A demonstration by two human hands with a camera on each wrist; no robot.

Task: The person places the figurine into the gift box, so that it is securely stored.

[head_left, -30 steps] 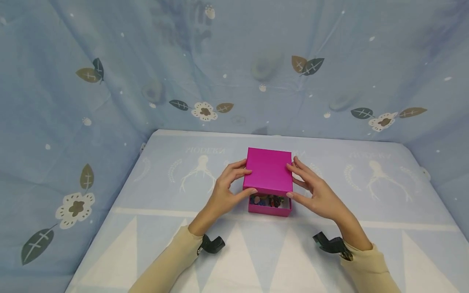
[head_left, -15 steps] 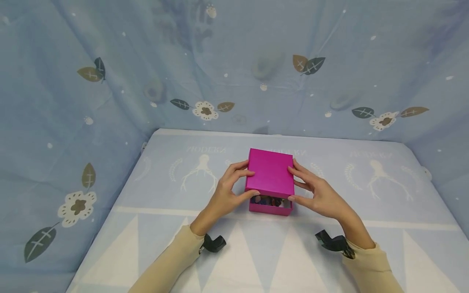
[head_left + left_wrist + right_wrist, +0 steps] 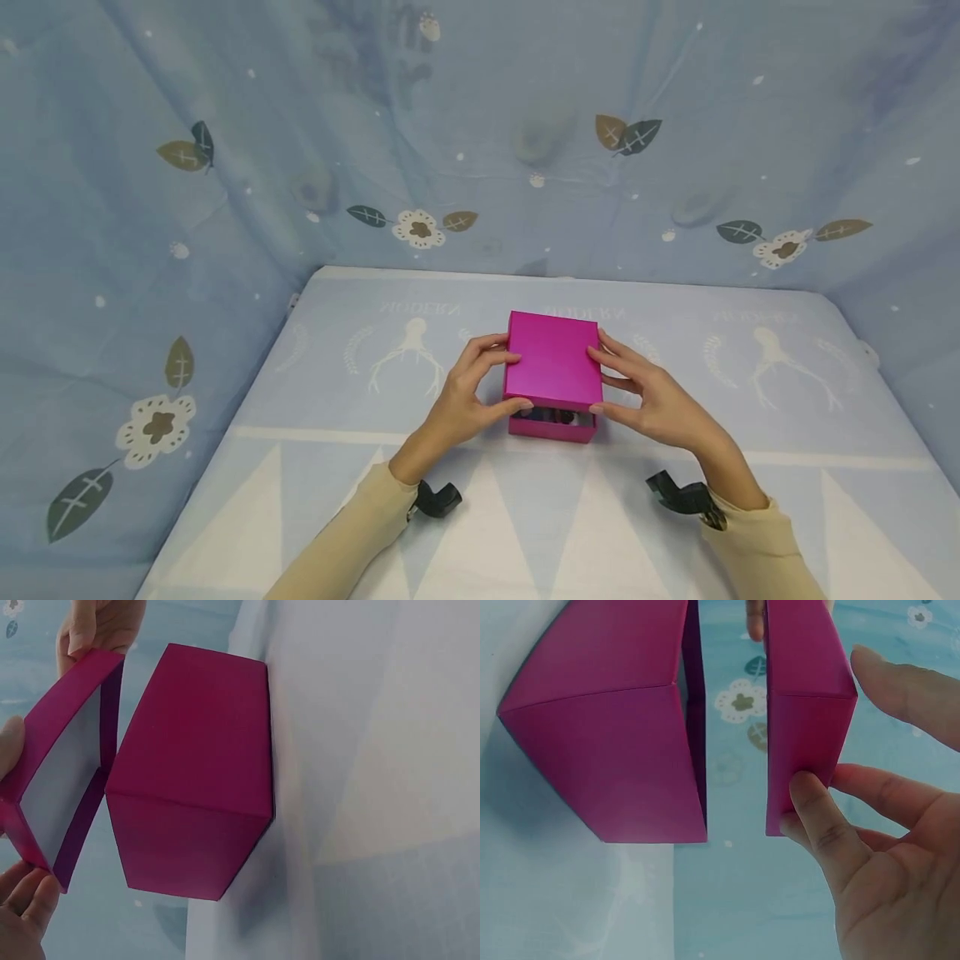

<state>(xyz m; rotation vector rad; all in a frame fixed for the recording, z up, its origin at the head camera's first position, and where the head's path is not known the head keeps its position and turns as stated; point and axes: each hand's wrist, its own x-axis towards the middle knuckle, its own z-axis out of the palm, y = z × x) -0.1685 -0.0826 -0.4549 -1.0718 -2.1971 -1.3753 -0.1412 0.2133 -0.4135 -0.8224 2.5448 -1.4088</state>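
A bright pink box lid (image 3: 555,358) is held level over the matching pink square box (image 3: 551,431). My left hand (image 3: 467,398) grips the lid's left side, its thumb along the front edge. On the opposite side my right hand (image 3: 654,402) holds the lid between thumb and fingers. Both wrist views show a gap between the lid (image 3: 806,742) and the box (image 3: 622,757), with the lid's pale inside (image 3: 71,772) facing the box. Through the front gap, small dark and coloured trinkets (image 3: 558,415) show inside the box; most are hidden under the lid.
The box stands on a table under a pale blue and white printed cloth (image 3: 337,500). Blue fabric with flowers and leaves (image 3: 480,133) hangs behind and along the sides. A black wrist mount (image 3: 437,500) sticks out at the left cuff, another black mount (image 3: 682,497) at the right.
Both hands have lowered the lid slightly towards the box, so the front gap is narrower and less of the contents shows. The box has stayed in place.
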